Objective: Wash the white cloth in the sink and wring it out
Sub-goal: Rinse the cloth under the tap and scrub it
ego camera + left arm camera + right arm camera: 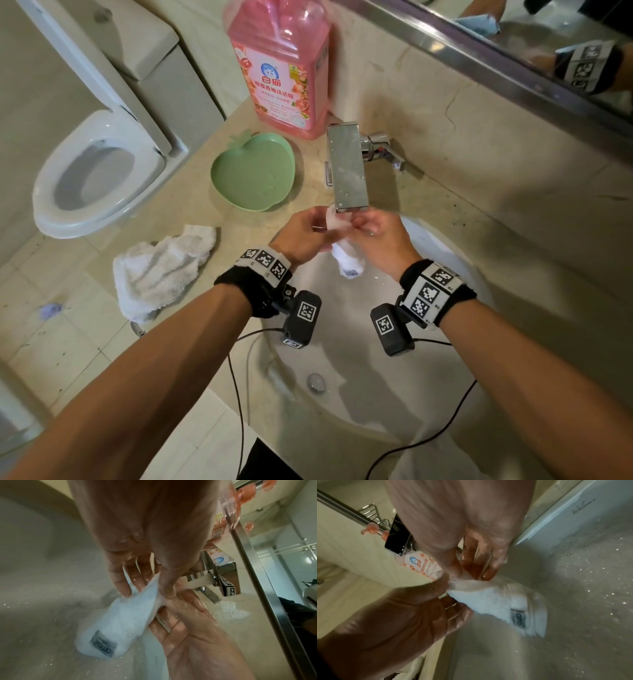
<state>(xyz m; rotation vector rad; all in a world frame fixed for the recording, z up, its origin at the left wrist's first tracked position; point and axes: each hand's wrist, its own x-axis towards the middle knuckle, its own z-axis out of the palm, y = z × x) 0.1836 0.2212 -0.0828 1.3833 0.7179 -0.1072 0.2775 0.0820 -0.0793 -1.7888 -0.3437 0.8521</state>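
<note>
While water is running from the square chrome faucet [347,168], I am holding the white cloth [346,257] right under its spout, over the far part of the sink [455,260]. My left hand [301,233] is pinching the cloth's upper edge between thumb and fingers, and my right hand [378,233] is pinching the same edge from the other side, so the two hands are almost touching at the top. The rest of the cloth is hanging down between my wrists into the basin, its grey label [103,644] showing near the bottom end; it is not touching the drain plug [315,382], which is sitting well nearer to me.

I am judging this as the rinsing and rubbing part, with the wringing not yet begun. To do it well, I am thinking of keeping the pinched edge inside the stream, rubbing the two gripped parts against each other, then feeding the hanging part upward so the labelled end is getting soaked too. Keeping the hands low in the basin should be limiting splashes; droplets are already speckling the basin wall.

A second white towel [161,270] is lying crumpled on the counter to the left, near the green apple-shaped dish [253,171] and the pink detergent bottle [279,68] farther back.
</note>
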